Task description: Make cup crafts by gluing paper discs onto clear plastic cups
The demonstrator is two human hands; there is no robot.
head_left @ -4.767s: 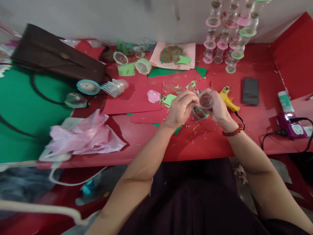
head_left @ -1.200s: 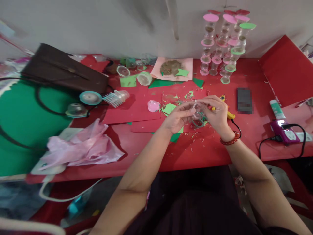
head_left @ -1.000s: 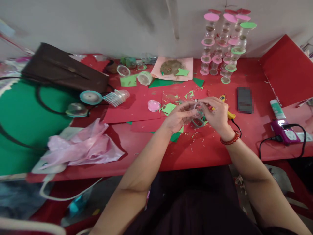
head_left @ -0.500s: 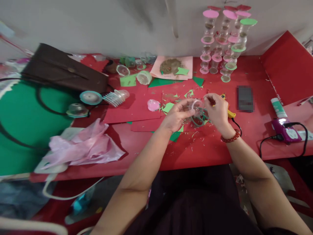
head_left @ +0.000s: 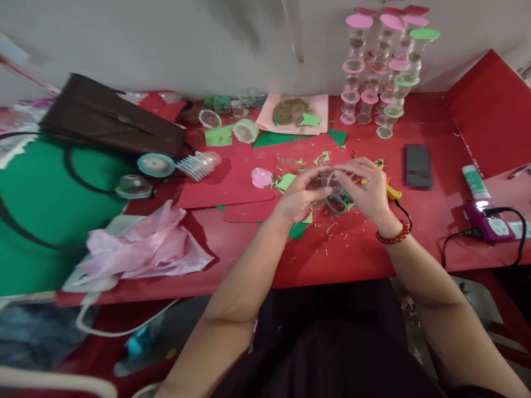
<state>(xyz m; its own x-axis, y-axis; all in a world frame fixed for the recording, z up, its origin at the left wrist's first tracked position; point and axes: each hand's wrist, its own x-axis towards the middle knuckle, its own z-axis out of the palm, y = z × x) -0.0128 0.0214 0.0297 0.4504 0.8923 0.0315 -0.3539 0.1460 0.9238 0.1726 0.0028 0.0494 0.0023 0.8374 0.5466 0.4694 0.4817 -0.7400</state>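
Observation:
Between my two hands is a small clear plastic cup (head_left: 331, 181) with a pale rim. My left hand (head_left: 305, 193) has its fingers wrapped round the cup's left side. My right hand (head_left: 367, 185), with a red bead bracelet at the wrist, touches the cup's rim with its fingertips. Green-handled scissors (head_left: 338, 203) lie just beneath the hands, partly covered. Beside my right hand rests a yellow tool (head_left: 393, 190) with a black cord. Green paper scraps (head_left: 286, 181) and a pink piece (head_left: 261, 177) lie left of the hands.
Stacked clear cups with pink and green discs (head_left: 390, 72) stand at the back right. A dark phone-like object (head_left: 418, 166), glue stick (head_left: 475, 181) and purple power socket (head_left: 487, 221) are at right. A brown bag (head_left: 112, 119), stacked lids (head_left: 199, 165) and pink plastic bag (head_left: 145, 243) are at left.
My right hand's fingers have moved left, from just beside the cup onto its rim. My left hand still holds the cup in nearly the same place.

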